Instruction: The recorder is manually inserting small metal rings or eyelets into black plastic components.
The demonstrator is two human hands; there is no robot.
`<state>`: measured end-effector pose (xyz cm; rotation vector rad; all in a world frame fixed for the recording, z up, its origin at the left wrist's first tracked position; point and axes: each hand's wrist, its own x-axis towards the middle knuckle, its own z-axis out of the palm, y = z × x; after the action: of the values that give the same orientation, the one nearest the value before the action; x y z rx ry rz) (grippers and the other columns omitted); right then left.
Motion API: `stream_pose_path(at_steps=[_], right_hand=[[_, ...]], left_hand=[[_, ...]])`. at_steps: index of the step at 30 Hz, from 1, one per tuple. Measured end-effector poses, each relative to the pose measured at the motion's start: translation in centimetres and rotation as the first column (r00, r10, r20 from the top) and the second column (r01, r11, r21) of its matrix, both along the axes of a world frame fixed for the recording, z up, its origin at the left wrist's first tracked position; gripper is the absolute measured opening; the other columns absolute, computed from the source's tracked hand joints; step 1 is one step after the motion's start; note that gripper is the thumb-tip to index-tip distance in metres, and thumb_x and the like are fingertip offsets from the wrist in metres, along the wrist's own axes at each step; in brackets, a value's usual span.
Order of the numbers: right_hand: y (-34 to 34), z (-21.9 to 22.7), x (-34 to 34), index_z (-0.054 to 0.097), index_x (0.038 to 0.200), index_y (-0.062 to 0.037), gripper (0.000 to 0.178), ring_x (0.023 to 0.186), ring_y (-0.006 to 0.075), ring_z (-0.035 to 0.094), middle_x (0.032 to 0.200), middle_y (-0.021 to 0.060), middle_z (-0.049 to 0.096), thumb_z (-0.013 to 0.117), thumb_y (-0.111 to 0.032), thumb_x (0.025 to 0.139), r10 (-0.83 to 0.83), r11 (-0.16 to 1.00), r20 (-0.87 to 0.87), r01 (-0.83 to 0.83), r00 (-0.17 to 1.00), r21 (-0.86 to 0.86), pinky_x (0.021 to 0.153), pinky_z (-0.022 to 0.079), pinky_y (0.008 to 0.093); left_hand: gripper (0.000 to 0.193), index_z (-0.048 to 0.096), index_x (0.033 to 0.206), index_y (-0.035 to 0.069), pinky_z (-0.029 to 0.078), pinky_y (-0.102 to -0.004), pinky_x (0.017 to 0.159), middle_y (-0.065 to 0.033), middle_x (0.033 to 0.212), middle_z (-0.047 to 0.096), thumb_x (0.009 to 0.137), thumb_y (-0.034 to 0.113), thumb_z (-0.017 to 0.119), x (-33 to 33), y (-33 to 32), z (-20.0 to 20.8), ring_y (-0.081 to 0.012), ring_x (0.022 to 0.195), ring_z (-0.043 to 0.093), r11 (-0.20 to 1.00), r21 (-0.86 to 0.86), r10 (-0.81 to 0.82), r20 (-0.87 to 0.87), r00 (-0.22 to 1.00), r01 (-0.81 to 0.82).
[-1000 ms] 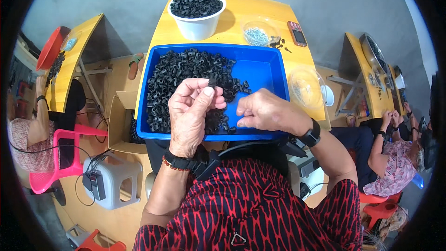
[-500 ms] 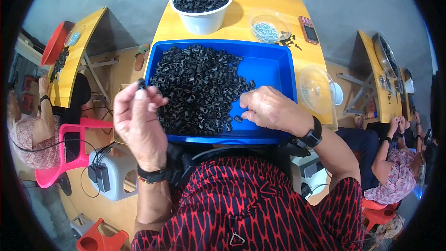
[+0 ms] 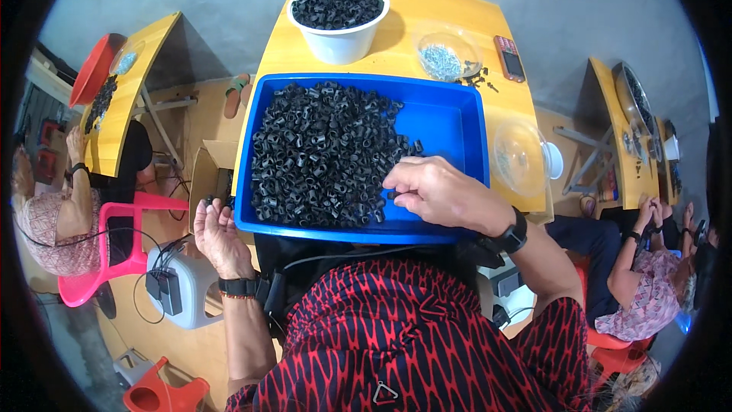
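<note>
A heap of small black plastic parts (image 3: 320, 152) fills most of the blue tray (image 3: 446, 114) in front of me. Beside the tray's near left corner, my left hand (image 3: 219, 235) is closed with a black part at its fingertips, low by an open cardboard box (image 3: 203, 179). More black parts show inside that box, partly hidden by the tray. Over the right edge of the heap, my right hand (image 3: 446, 192) pinches a small black plastic part (image 3: 393, 194) between thumb and index finger.
A white bucket (image 3: 339, 46) heaped with black parts stands at the table's far side. Right of it are a clear bowl of silvery pieces (image 3: 440, 59), a mobile phone (image 3: 508, 58) and another clear bowl (image 3: 520, 154). People sit at tables on both sides.
My left hand has moved down and left, from over the tray's left edge to the cardboard box. My right hand has shifted slightly and now pinches a black part. The view has shifted a little.
</note>
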<state>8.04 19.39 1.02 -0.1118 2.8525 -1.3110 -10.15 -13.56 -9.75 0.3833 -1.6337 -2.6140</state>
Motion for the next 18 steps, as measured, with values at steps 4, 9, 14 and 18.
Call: stream_pose_path(at_steps=[4, 9, 14, 18], right_hand=[[0.0, 0.9, 1.1, 0.064, 0.101, 0.0033, 0.020, 0.084, 0.0331, 0.065, 0.089, 0.0170, 0.064, 0.067, 0.002, 0.082, -0.093, 0.993, -0.063, 0.088, 0.994, -0.076, 0.074, 0.054, 0.0396], [-0.1, 1.1, 2.6, 0.064, 0.108, 0.0027, 0.020, 0.075, 0.0114, 0.064, 0.086, 0.0055, 0.064, 0.066, 0.004, 0.088, -0.314, 0.745, 0.139, 0.334, 0.939, -0.577, 0.069, 0.054, 0.0261], [-0.8, -0.2, 3.1, 0.062, 0.104, 0.0005, 0.020, 0.074, 0.0102, 0.065, 0.085, 0.0052, 0.066, 0.070, 0.000, 0.086, -0.396, 0.679, 0.061, 0.336, 0.916, -0.653, 0.067, 0.054, 0.0258], [-2.0, 1.4, 3.0, 0.059, 0.093, 0.0005, 0.017, 0.072, 0.0162, 0.067, 0.079, 0.0102, 0.067, 0.072, -0.002, 0.082, -0.314, 0.845, -0.109, 0.226, 0.943, -0.484, 0.066, 0.054, 0.0305]], left_hand=[[0.044, 0.048, 0.131, 0.004, 0.054, -0.0264, 0.069, -0.0111, 0.104, 0.065, 0.092, 0.005, 0.068, -0.1, 0.7, -0.6, -0.0140, 0.079, 0.062, 0.996, -0.055, 0.079, 0.047, 0.996, -0.076], [0.031, 0.053, 0.125, 0.004, 0.051, -0.0231, 0.066, -0.0064, 0.103, 0.065, 0.096, 0.004, 0.063, 0.5, 1.6, 3.5, -0.0092, 0.076, 0.059, 0.989, -0.139, 0.019, -0.205, 0.979, -0.048], [0.020, 0.059, 0.116, -0.001, 0.049, -0.0252, 0.073, -0.0079, 0.094, 0.063, 0.097, 0.006, 0.061, 3.6, 4.6, 10.2, -0.0118, 0.077, 0.058, 0.928, -0.180, -0.374, -0.420, 0.827, 0.328], [0.016, 0.063, 0.105, 0.000, 0.053, -0.0284, 0.069, -0.0067, 0.089, 0.066, 0.093, 0.010, 0.066, 6.9, 8.5, 12.5, -0.0135, 0.074, 0.063, 0.607, -0.434, -0.782, -0.177, 0.597, 0.666]])
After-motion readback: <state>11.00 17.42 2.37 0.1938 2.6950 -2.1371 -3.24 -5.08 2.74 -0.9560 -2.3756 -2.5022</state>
